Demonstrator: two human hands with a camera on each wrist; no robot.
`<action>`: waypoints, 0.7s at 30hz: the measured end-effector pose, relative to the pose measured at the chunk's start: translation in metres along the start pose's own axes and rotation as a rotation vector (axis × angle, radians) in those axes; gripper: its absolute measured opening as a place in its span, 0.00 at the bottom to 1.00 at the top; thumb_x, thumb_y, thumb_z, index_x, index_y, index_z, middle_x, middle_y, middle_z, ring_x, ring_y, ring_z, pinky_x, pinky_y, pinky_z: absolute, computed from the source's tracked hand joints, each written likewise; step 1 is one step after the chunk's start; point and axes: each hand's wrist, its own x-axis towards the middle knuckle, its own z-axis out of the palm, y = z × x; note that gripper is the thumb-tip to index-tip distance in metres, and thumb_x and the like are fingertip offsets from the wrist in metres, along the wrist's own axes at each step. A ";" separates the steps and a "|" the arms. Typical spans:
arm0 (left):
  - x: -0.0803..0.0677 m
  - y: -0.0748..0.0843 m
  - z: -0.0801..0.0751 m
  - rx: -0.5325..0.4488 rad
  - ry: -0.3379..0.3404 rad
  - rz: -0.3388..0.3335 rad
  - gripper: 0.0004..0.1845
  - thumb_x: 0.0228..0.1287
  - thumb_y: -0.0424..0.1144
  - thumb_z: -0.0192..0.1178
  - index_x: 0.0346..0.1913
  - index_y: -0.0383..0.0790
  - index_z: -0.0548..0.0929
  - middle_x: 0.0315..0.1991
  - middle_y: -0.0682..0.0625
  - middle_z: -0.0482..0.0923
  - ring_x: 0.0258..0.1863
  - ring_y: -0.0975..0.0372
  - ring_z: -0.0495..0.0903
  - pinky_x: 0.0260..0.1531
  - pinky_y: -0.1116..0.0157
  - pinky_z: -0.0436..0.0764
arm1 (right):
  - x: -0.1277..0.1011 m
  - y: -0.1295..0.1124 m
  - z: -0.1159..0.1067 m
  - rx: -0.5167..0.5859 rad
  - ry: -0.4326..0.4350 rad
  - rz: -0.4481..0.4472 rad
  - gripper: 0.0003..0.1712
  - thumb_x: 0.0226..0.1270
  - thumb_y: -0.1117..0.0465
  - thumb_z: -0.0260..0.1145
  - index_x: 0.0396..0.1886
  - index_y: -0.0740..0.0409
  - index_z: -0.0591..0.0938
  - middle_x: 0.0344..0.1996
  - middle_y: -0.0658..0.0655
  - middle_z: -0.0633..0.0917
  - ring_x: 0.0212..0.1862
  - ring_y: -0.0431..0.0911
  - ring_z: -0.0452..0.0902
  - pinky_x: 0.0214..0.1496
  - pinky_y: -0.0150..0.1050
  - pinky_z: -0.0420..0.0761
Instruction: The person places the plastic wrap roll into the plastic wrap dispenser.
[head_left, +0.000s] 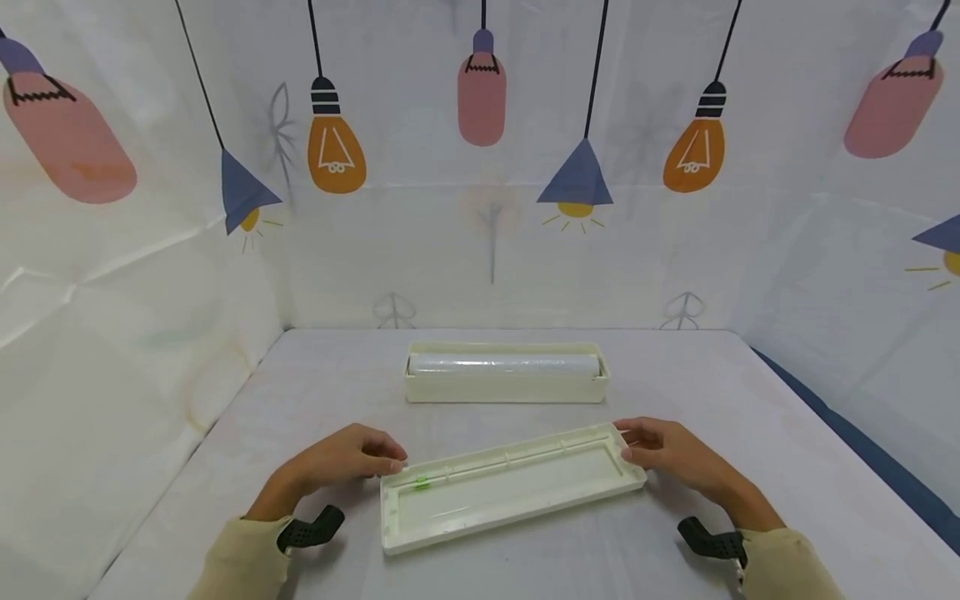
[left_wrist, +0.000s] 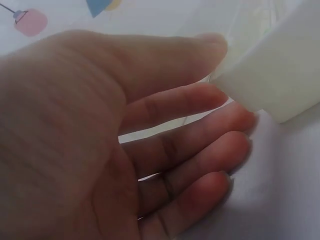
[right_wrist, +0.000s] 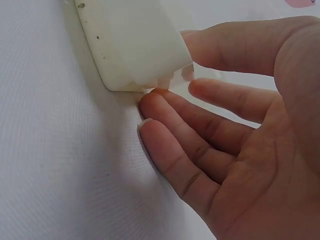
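A long cream lid (head_left: 517,483) of a cling film dispenser lies slanted before me, its hollow side up and its right end farther back. A small green slide cutter (head_left: 422,483) sits on the rail along its back edge. My left hand (head_left: 341,458) holds the lid's back left corner lightly, the thumb over the rim and the fingers lower down. At the opposite end, my right hand (head_left: 675,458) pinches the back right corner; in the right wrist view its thumb (right_wrist: 225,47) passes partly behind the lid's end wall and its fingers curl near the lower edge.
Behind the lid stands the open cream dispenser box (head_left: 506,388) with a shiny roll of cling film (head_left: 504,364) in it. Both are on a white-covered table (head_left: 315,375). White sheets (head_left: 420,242) printed with lamps enclose the back and sides.
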 end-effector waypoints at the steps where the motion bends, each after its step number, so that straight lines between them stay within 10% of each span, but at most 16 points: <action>1: 0.000 0.000 0.000 0.011 -0.004 0.001 0.16 0.66 0.49 0.66 0.49 0.43 0.87 0.46 0.53 0.84 0.43 0.58 0.77 0.42 0.59 0.78 | 0.000 0.000 0.000 0.002 0.001 -0.001 0.36 0.69 0.50 0.68 0.69 0.64 0.72 0.60 0.60 0.80 0.60 0.54 0.76 0.61 0.59 0.73; 21: 0.003 -0.003 0.001 0.027 0.023 0.058 0.10 0.67 0.48 0.66 0.42 0.47 0.91 0.31 0.54 0.82 0.31 0.62 0.73 0.29 0.68 0.72 | 0.001 0.006 0.003 0.035 0.048 -0.088 0.32 0.70 0.56 0.67 0.68 0.69 0.72 0.55 0.61 0.82 0.56 0.52 0.78 0.53 0.44 0.78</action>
